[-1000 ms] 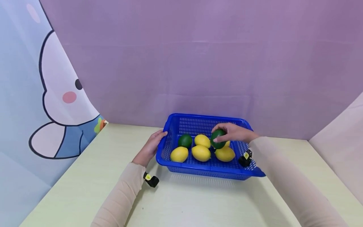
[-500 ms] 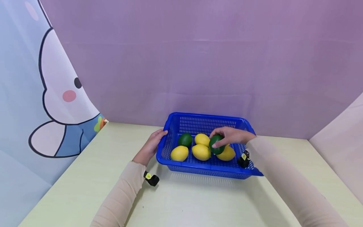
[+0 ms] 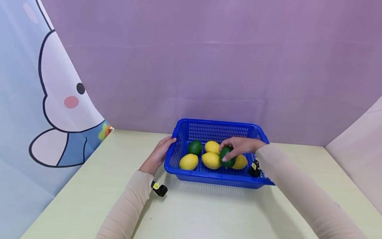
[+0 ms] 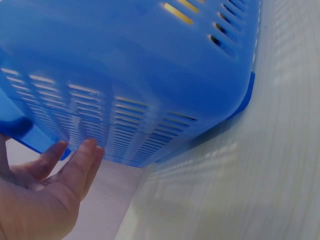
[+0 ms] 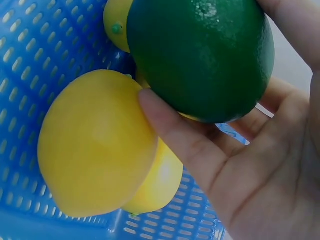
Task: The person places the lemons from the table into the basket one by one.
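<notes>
In the head view my right hand (image 3: 244,145) grips a dark green lime (image 3: 227,156), thumb on the near side and fingers over the top. It holds the lime over the right half of a blue plastic basket (image 3: 221,175), overlapping a yellow lemon (image 3: 240,162). The right wrist view shows the lime (image 5: 200,55) large between thumb and fingers, with a fingertip right at a lemon (image 5: 97,145). My left hand (image 3: 159,152) holds the basket's left rim, thumb on top; in the left wrist view its fingers (image 4: 80,165) reach under the rim beside the slotted wall.
Inside the basket lie more lemons (image 3: 188,162) and a second green lime (image 3: 195,148) at the back left. The basket stands on a pale table (image 3: 191,212), close to a purple cloth backdrop (image 3: 191,66). A cartoon-printed cloth (image 3: 27,116) hangs at the left.
My right hand has moved slightly left and lower toward the front of the basket with the lime in its grip. The left hand stays on the rim.
</notes>
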Tool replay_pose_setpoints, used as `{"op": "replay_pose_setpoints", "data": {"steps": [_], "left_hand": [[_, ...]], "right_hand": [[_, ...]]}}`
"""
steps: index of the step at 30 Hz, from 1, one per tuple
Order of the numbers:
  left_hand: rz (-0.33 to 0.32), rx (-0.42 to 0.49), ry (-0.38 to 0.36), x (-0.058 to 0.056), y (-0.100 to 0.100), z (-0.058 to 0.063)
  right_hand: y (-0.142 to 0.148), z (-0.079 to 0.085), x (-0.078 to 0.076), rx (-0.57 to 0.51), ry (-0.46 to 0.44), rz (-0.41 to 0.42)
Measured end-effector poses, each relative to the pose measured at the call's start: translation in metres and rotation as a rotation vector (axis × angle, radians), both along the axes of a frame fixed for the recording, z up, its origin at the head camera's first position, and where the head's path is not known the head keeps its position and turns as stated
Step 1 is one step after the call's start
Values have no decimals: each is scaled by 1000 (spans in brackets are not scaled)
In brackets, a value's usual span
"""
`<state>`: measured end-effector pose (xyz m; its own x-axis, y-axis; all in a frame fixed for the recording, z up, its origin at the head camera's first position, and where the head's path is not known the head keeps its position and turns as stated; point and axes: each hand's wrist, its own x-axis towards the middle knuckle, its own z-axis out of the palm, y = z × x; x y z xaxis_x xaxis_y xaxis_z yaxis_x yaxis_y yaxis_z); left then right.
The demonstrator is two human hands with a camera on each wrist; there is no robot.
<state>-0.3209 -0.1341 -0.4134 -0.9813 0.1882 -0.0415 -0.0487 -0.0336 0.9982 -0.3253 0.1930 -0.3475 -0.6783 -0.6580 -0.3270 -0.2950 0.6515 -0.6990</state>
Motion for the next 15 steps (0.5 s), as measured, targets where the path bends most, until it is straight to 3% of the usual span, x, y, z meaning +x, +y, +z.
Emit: {"op": "replay_pose_setpoints", "data": {"steps": [5, 15], "left_hand": [[-7, -5, -2, -1, 0, -1], [-6, -16, 6, -1, 0, -1]], "right_hand": [[-2, -1, 1, 0, -21, 17], [-8, -4, -1, 105, 55, 69]]}}
